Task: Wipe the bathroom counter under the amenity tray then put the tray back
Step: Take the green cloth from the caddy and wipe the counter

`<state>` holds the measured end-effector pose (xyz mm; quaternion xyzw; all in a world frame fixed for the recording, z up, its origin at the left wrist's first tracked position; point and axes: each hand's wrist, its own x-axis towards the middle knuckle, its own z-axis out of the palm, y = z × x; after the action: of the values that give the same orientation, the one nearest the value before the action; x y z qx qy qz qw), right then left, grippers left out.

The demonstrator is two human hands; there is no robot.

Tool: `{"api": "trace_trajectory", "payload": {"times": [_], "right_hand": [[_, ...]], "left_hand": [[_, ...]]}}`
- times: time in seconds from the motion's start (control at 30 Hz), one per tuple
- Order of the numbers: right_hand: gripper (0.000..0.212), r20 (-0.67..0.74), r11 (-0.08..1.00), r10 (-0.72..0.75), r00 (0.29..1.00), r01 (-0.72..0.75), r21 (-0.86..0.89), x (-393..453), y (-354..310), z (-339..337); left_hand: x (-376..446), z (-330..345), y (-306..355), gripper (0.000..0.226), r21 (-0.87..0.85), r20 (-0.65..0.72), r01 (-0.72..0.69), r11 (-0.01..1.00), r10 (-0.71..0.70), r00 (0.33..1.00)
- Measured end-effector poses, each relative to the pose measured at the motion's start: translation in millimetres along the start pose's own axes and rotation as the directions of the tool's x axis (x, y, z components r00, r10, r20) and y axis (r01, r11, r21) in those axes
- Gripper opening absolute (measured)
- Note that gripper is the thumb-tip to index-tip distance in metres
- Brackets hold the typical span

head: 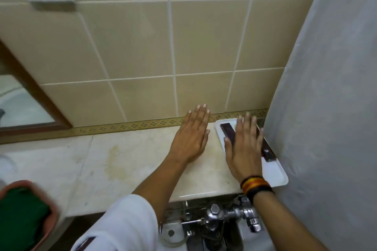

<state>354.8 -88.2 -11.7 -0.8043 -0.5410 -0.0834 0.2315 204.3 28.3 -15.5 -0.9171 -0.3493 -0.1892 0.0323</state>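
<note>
A white rectangular amenity tray (274,175) lies on the pale marble counter (126,161) at its right end, against the shower curtain. Dark flat packets (227,130) rest in the tray. My right hand (243,146), with a striped wristband, hovers flat and open over the tray's left half, fingers spread. My left hand (191,136) is stretched out flat above the counter just left of the tray, fingers pointing at the wall, holding nothing. A white cloth (122,224) is draped over my left forearm.
A grey shower curtain (330,108) hangs at the right, touching the tray. Beige wall tiles rise behind the counter. A chrome flush valve (222,216) sits below the counter edge. A pink tub holding green cloth (22,218) is at lower left. A framed mirror (30,104) stands at left.
</note>
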Motion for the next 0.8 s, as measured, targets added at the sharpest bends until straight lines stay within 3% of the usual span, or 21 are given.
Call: {"api": "trace_trajectory", "payload": {"times": [0.13,0.3,0.4,0.5,0.67,0.8], "right_hand": [[0.071,0.062,0.983,-0.143,0.988,0.149,-0.111,27,-57,-6],[0.07,0.075,0.951,-0.292,0.954,0.298,-0.082,11,-179,-7],[0.067,0.108,0.916,-0.398,0.911,0.4,-0.002,-26,-270,6],[0.065,0.166,0.861,-0.509,0.845,0.498,0.106,-74,-352,22],[0.06,0.388,0.805,-0.592,0.707,0.494,0.329,-163,-447,57],[0.059,0.532,0.798,-0.595,0.603,0.519,0.306,-207,-482,88]], "left_hand": [[-45,-64,-53,0.061,0.039,-0.05,0.099,0.994,-0.097,0.994],[-128,-136,-118,0.061,-0.034,-0.118,0.391,0.92,-0.393,0.912],[-202,-166,-158,0.058,-0.076,-0.135,0.554,0.829,-0.559,0.818],[-285,-186,-202,0.055,-0.109,-0.134,0.718,0.687,-0.726,0.675],[-396,-195,-258,0.032,0.001,-0.07,0.908,0.418,-0.906,0.417],[-430,-173,-280,0.029,0.07,0.043,0.931,0.358,-0.934,0.355]]}}
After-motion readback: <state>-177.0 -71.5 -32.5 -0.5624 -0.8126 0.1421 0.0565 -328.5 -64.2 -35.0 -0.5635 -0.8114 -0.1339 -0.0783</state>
